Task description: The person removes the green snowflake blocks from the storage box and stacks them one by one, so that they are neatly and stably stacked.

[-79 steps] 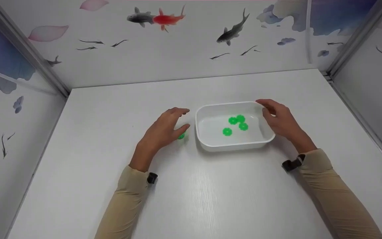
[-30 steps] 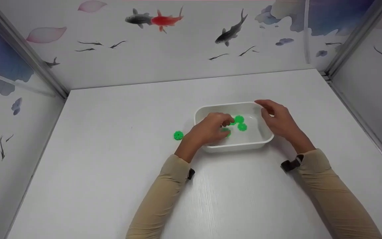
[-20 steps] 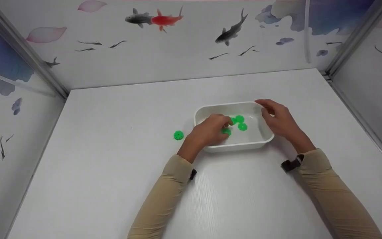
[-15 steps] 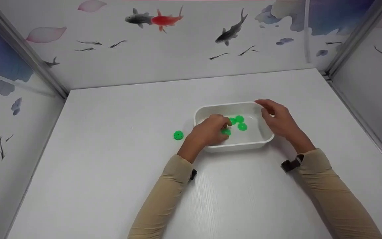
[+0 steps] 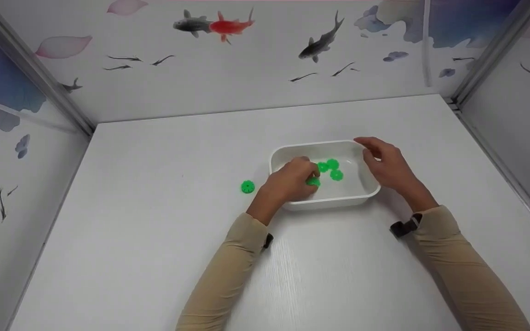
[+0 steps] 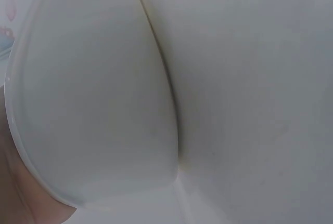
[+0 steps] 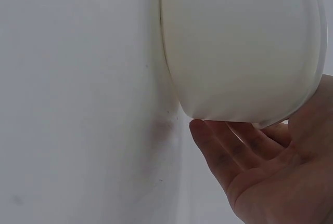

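Observation:
A white rectangular tray (image 5: 325, 202) stands on the table in the head view. My left hand (image 5: 291, 180) reaches over its left side, with thumb and index finger closed on a green flower-shaped plastic disc (image 5: 313, 182) on the tray's floor. The curled fingers cover part of that disc. Just right of them lie more green discs (image 5: 333, 163), two in contact and one slightly nearer me (image 5: 336, 175). My right hand (image 5: 391, 165) grips the tray's right end. In the right wrist view its fingers (image 7: 221, 154) lie against the outer wall (image 7: 239, 47).
Left of the tray, one more green disc (image 5: 247, 186) with small holes lies on the white table (image 5: 154, 207), close to my left forearm. Printed panels with fish (image 5: 233, 27) enclose the table's back and both sides.
My left hand has gone from beside the tray to inside it, passing over the loose disc. Its thumb and index finger have drawn together on a disc. The right hand has stayed put.

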`<state>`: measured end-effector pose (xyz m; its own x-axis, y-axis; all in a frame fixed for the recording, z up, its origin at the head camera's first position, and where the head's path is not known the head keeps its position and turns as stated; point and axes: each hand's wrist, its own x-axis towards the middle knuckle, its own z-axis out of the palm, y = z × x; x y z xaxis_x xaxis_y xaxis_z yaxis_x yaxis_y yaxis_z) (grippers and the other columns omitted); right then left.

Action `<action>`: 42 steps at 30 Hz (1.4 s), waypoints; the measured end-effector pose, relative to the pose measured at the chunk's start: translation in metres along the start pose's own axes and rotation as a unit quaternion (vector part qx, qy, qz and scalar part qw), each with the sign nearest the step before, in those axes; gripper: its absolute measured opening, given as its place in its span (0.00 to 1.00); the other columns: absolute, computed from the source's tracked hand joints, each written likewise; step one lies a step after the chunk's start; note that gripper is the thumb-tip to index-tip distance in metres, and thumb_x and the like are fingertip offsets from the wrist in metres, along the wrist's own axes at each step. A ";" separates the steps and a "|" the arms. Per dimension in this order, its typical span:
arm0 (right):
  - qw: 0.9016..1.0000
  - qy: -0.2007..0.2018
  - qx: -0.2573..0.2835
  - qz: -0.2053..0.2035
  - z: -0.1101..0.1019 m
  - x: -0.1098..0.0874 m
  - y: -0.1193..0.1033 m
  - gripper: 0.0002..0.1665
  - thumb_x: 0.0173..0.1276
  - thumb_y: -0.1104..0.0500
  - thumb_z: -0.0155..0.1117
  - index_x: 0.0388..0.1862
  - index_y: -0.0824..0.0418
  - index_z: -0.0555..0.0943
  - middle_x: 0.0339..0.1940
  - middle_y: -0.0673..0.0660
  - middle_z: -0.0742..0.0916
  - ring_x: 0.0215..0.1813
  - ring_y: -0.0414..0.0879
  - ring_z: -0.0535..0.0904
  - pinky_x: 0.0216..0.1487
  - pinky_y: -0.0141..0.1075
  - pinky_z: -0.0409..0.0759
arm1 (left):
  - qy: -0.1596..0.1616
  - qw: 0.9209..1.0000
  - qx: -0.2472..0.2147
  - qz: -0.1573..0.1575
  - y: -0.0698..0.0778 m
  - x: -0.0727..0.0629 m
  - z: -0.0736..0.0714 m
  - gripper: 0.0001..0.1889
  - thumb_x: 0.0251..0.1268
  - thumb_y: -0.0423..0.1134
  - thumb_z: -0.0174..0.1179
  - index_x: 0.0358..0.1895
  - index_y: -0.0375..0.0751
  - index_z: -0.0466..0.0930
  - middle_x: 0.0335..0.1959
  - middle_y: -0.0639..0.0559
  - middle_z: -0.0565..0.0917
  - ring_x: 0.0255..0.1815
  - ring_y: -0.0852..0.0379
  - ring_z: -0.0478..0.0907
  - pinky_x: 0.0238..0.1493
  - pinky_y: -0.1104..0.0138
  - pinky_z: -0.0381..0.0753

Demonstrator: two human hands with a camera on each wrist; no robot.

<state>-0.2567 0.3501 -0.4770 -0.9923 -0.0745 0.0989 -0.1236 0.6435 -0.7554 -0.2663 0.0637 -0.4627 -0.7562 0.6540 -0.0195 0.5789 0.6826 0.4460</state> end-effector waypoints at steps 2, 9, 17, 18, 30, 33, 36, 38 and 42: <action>1.000 0.001 0.000 -0.001 0.000 0.000 0.000 0.26 0.87 0.59 0.50 0.80 0.58 0.75 0.74 0.66 0.82 0.74 0.63 0.81 0.75 0.61 0.78 | 0.002 1.000 0.003 0.004 0.000 0.000 0.001 0.15 0.74 0.38 0.69 0.59 0.42 0.90 0.52 0.50 0.85 0.46 0.58 0.77 0.49 0.67 0.83; 1.000 -0.003 0.001 0.004 0.001 0.001 -0.002 0.26 0.87 0.60 0.51 0.80 0.58 0.74 0.75 0.66 0.82 0.74 0.64 0.80 0.75 0.62 0.78 | 0.004 1.000 0.001 0.010 0.000 -0.001 0.001 0.15 0.72 0.39 0.70 0.58 0.41 0.90 0.53 0.49 0.84 0.46 0.57 0.77 0.47 0.68 0.81; 1.000 0.002 0.004 -0.002 0.001 0.002 -0.001 0.26 0.87 0.59 0.51 0.79 0.57 0.75 0.74 0.65 0.83 0.74 0.63 0.80 0.75 0.61 0.78 | 0.012 1.000 -0.013 0.025 -0.002 -0.002 0.000 0.17 0.74 0.41 0.68 0.61 0.40 0.87 0.56 0.48 0.83 0.49 0.58 0.78 0.50 0.69 0.82; 1.000 0.004 0.002 -0.005 0.001 0.002 -0.001 0.26 0.87 0.59 0.51 0.79 0.57 0.75 0.74 0.65 0.83 0.74 0.62 0.81 0.75 0.61 0.78 | 0.015 0.999 -0.016 0.030 -0.003 -0.002 0.000 0.17 0.74 0.41 0.67 0.60 0.40 0.87 0.55 0.48 0.84 0.48 0.58 0.78 0.49 0.70 0.82; 1.000 0.009 0.002 -0.008 0.002 0.002 0.002 0.26 0.86 0.62 0.51 0.79 0.59 0.75 0.74 0.66 0.83 0.74 0.62 0.80 0.77 0.61 0.77 | 0.070 0.991 -0.050 0.100 -0.005 0.000 -0.002 0.16 0.74 0.39 0.64 0.59 0.37 0.89 0.50 0.46 0.86 0.48 0.55 0.80 0.50 0.72 0.81; 1.000 0.011 -0.001 -0.006 0.002 0.003 0.002 0.26 0.86 0.62 0.51 0.79 0.59 0.75 0.74 0.66 0.83 0.74 0.62 0.80 0.76 0.61 0.78 | 0.084 0.988 -0.056 0.117 -0.006 0.000 -0.002 0.16 0.74 0.39 0.64 0.60 0.36 0.89 0.51 0.45 0.85 0.50 0.53 0.82 0.53 0.72 0.83; 1.000 0.011 -0.004 -0.004 0.003 0.003 0.002 0.26 0.86 0.63 0.51 0.79 0.59 0.75 0.73 0.66 0.83 0.73 0.63 0.81 0.76 0.61 0.78 | 0.096 0.985 -0.069 0.128 -0.007 -0.001 -0.003 0.16 0.75 0.39 0.64 0.60 0.36 0.89 0.52 0.45 0.85 0.50 0.51 0.83 0.53 0.73 0.83; 1.000 0.012 -0.007 -0.005 0.003 0.003 0.003 0.26 0.86 0.62 0.51 0.79 0.60 0.75 0.73 0.66 0.83 0.73 0.63 0.81 0.76 0.61 0.78 | 0.109 0.981 -0.082 0.136 -0.007 -0.002 -0.003 0.16 0.75 0.39 0.65 0.59 0.37 0.88 0.52 0.45 0.84 0.49 0.52 0.83 0.52 0.73 0.83; 1.000 0.011 -0.011 -0.010 0.003 0.003 0.003 0.26 0.86 0.62 0.51 0.79 0.60 0.75 0.74 0.66 0.83 0.73 0.62 0.81 0.76 0.61 0.78 | 0.134 0.972 -0.118 0.155 -0.009 -0.005 -0.005 0.15 0.76 0.40 0.67 0.58 0.36 0.87 0.51 0.42 0.84 0.48 0.51 0.83 0.54 0.66 0.88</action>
<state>-0.2601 0.3495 -0.4811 -0.9893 -0.0699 0.1280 -0.1422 0.6586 -0.7390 -0.2693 0.0525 -0.4625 -0.6274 0.6862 0.3681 0.7295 0.3525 0.5862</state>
